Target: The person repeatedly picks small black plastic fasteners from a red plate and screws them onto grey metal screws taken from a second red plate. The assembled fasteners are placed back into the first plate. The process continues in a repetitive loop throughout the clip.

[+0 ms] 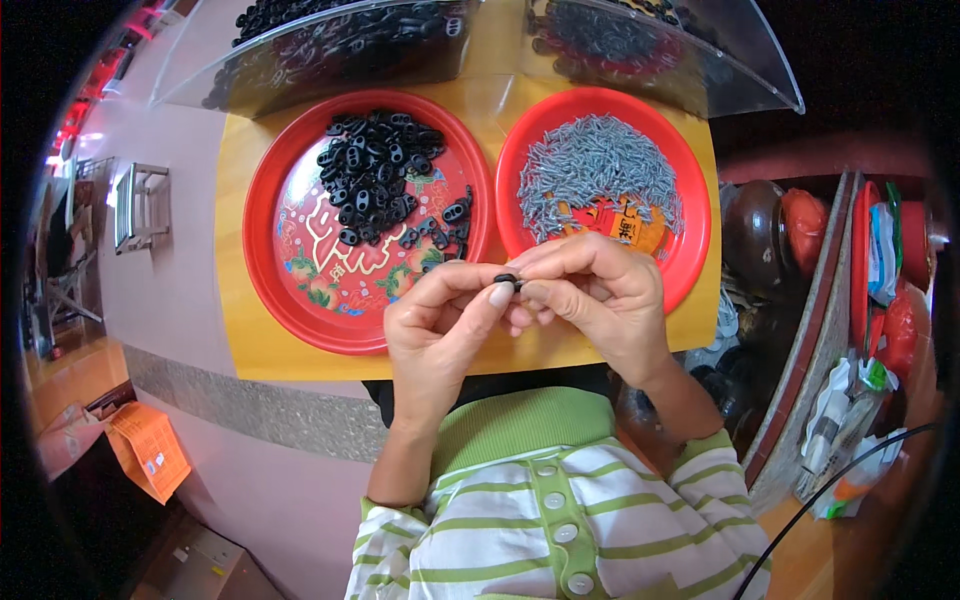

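Note:
Over the front of the table, both my hands meet at a small black plastic piece [507,281]. Thumb and forefinger of my left hand [440,318] grip it. My right hand [600,295] is closed in a pinch right against the piece's right side; whatever lies between those fingertips is too small to make out. Beyond my left hand is a red patterned tray [290,235] with a heap of black plastic pieces [370,170], some with two holes. Beyond my right hand, a red plate [690,235] bears a pile of grey metal screws [595,165].
Clear-walled bins [385,50] of black parts stand along the table's far side. The yellow tabletop [240,320] shows around the trays. At right are a dark rounded jar [755,225] and several bags beside a ledge [800,345]. An orange box [148,450] sits lower left.

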Demonstrator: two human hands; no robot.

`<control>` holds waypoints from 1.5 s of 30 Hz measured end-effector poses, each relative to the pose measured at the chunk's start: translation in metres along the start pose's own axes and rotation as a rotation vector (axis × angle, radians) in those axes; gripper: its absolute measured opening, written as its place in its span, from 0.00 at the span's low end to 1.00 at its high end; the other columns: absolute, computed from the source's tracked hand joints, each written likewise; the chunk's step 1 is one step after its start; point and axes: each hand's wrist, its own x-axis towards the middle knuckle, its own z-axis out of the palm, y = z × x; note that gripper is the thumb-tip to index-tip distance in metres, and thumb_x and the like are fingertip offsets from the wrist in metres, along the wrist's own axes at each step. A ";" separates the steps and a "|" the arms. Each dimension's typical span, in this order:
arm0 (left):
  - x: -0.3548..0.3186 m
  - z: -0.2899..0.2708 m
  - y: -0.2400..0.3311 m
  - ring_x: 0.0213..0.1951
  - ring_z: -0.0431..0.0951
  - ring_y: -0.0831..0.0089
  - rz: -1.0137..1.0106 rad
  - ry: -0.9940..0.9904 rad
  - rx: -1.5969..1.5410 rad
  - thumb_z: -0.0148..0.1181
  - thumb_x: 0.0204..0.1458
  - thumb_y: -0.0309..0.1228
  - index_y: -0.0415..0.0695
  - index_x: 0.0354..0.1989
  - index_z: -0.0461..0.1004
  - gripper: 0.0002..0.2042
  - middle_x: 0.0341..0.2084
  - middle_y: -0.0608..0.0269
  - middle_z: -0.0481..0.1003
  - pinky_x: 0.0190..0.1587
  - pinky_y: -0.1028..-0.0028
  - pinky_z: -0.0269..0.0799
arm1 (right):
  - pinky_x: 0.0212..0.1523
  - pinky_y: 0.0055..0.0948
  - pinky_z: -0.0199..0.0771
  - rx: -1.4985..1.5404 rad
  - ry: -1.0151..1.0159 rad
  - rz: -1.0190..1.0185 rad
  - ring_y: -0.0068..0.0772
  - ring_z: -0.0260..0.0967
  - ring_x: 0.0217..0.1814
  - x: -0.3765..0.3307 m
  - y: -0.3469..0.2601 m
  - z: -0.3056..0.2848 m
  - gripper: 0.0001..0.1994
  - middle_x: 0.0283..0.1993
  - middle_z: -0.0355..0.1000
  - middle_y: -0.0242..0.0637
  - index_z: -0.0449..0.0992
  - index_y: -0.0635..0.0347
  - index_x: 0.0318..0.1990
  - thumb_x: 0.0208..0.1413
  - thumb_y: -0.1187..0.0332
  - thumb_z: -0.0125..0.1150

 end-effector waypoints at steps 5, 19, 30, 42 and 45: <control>-0.007 -0.021 0.013 0.30 0.76 0.76 -0.036 -0.018 0.127 0.53 0.50 0.16 0.31 0.36 0.72 0.06 0.31 0.58 0.75 0.35 0.79 0.74 | 0.30 0.20 0.69 -0.445 -0.197 -0.031 0.20 0.69 0.30 0.041 -0.016 -0.005 0.08 0.35 0.73 0.36 0.74 0.64 0.39 0.50 0.73 0.59; -0.002 -0.038 0.001 0.29 0.75 0.80 0.013 -0.134 0.274 0.56 0.49 0.19 0.33 0.35 0.74 0.05 0.30 0.62 0.73 0.31 0.82 0.72 | 0.34 0.36 0.69 -1.233 -0.322 -0.325 0.39 0.66 0.38 0.084 0.008 0.023 0.08 0.32 0.66 0.35 0.71 0.59 0.31 0.41 0.72 0.62; 0.000 -0.039 0.000 0.28 0.76 0.80 0.015 -0.150 0.332 0.56 0.49 0.20 0.33 0.34 0.74 0.05 0.28 0.62 0.73 0.30 0.82 0.72 | 0.33 0.37 0.72 -1.290 -0.339 -0.291 0.41 0.67 0.39 0.088 0.007 0.027 0.06 0.33 0.66 0.39 0.71 0.62 0.29 0.42 0.73 0.59; -0.003 -0.035 0.001 0.30 0.76 0.78 -0.019 -0.114 0.260 0.55 0.50 0.20 0.32 0.35 0.73 0.05 0.29 0.62 0.73 0.33 0.80 0.73 | 0.27 0.25 0.69 -0.741 -0.268 -0.119 0.27 0.68 0.26 0.078 0.002 0.019 0.06 0.26 0.68 0.34 0.72 0.63 0.31 0.43 0.76 0.61; -0.003 -0.033 0.004 0.31 0.76 0.77 -0.033 -0.051 0.109 0.55 0.51 0.19 0.32 0.36 0.72 0.05 0.30 0.61 0.73 0.35 0.79 0.73 | 0.27 0.20 0.68 -0.622 -0.212 -0.054 0.21 0.68 0.27 0.070 -0.004 0.014 0.07 0.26 0.69 0.32 0.73 0.63 0.32 0.44 0.76 0.61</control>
